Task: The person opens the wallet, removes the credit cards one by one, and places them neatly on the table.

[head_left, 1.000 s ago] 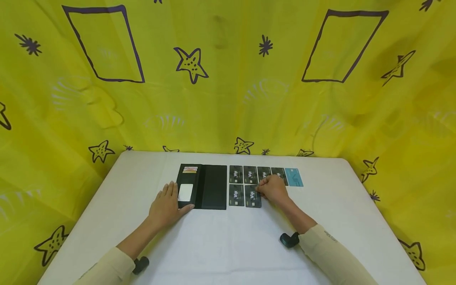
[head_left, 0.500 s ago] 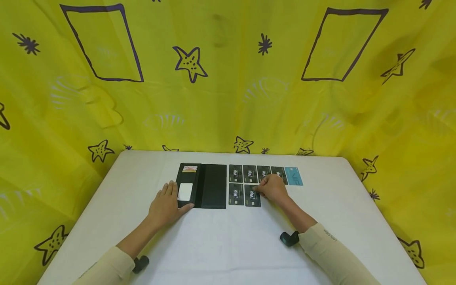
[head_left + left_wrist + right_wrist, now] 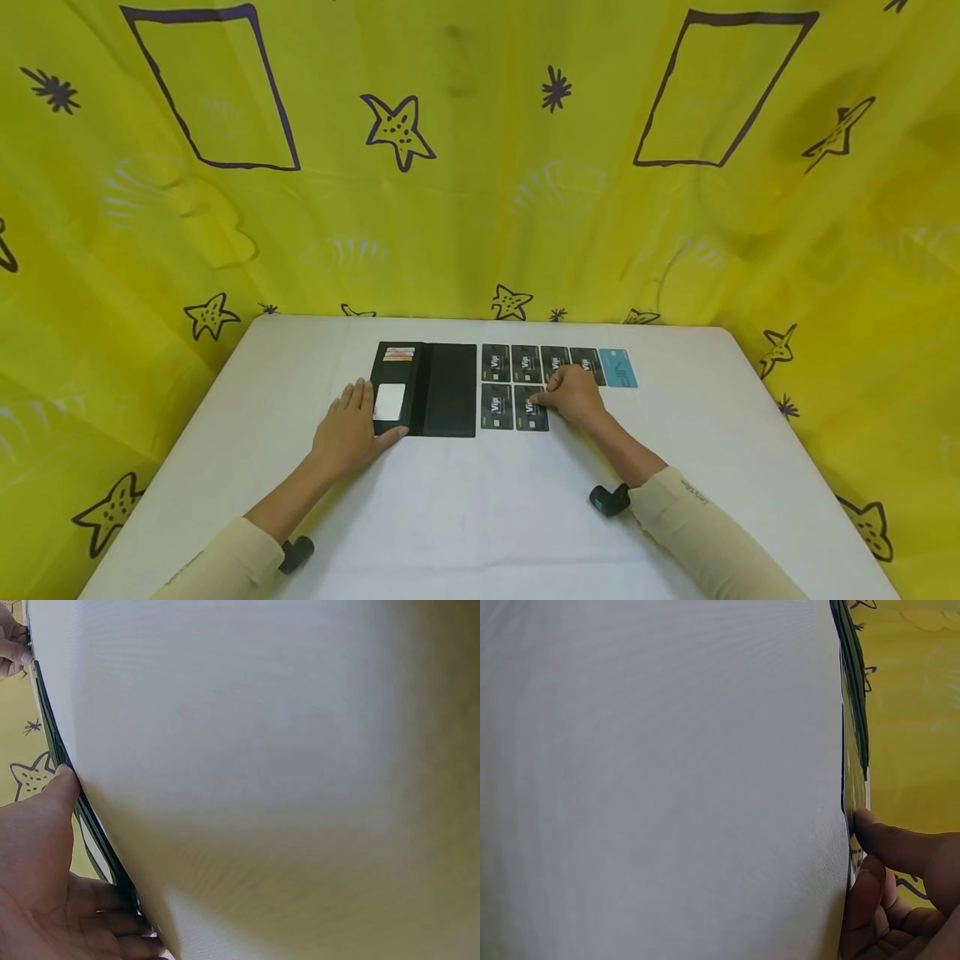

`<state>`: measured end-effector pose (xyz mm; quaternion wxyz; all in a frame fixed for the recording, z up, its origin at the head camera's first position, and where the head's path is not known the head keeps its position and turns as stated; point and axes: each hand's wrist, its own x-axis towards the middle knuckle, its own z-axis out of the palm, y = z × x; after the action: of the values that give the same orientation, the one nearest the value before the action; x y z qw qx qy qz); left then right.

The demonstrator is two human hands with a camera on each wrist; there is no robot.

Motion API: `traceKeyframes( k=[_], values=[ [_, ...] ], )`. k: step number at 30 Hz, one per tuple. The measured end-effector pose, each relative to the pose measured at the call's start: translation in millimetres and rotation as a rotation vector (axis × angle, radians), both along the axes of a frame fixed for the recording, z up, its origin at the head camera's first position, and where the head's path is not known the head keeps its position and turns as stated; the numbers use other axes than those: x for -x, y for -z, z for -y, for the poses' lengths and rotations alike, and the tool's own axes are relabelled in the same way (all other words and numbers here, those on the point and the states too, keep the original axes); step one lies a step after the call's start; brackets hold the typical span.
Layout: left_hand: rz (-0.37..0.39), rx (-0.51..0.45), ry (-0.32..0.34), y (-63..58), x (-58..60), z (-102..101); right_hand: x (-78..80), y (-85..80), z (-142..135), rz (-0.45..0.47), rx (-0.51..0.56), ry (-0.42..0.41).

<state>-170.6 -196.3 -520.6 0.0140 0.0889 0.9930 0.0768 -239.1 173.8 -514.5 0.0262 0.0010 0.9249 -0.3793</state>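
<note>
A black bifold wallet (image 3: pixel 451 392) lies spread open on the white table, with several cards in its upper left slots and a white card (image 3: pixel 389 402) in its lower left window. My left hand (image 3: pixel 348 433) rests on its left side, fingers straight along the edge and thumb at the bottom corner. Right of the wallet, black VIP cards lie face up in two rows. My right hand (image 3: pixel 576 395) has thumb and curled fingers at the upper right of the second lower-row black VIP card (image 3: pixel 531 419). In the right wrist view the thumb (image 3: pixel 889 840) meets the card edge.
A blue VIP card (image 3: pixel 618 368) ends the upper row at the right. Another black card (image 3: pixel 497 407) lies beside the wallet in the lower row. Behind the white table (image 3: pixel 480 517) hangs a yellow curtain (image 3: pixel 465 208) with drawn stars.
The card at my right hand has shifted very slightly away from me, its lower edge now nearly level with its neighbour's. My left hand stays on the wallet.
</note>
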Motion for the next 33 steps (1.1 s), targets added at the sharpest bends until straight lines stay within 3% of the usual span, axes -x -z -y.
traceKeyframes(
  k=[6, 12, 17, 24, 33],
  values=[
    [-0.005, -0.004, -0.006, -0.4, -0.4, -1, -0.7, -0.2, -2, 0.013, 0.029, -0.005],
    [0.000, -0.005, -0.001, -1.0, -1.5, -2, -1.6, -1.2, -6, 0.057, 0.123, -0.005],
    [-0.004, -0.004, -0.005, -1.7, -1.8, -1, 1.7, -4.1, 0, 0.000, 0.173, 0.007],
    [-0.002, 0.006, 0.002, -1.7, 0.4, -2, 7.2, -8.6, 21, -0.113, 0.223, -0.040],
    [-0.003, -0.002, -0.007, -3.3, -1.2, -1, 6.7, -18.0, 69, -0.138, 0.304, -0.155]
  ],
)
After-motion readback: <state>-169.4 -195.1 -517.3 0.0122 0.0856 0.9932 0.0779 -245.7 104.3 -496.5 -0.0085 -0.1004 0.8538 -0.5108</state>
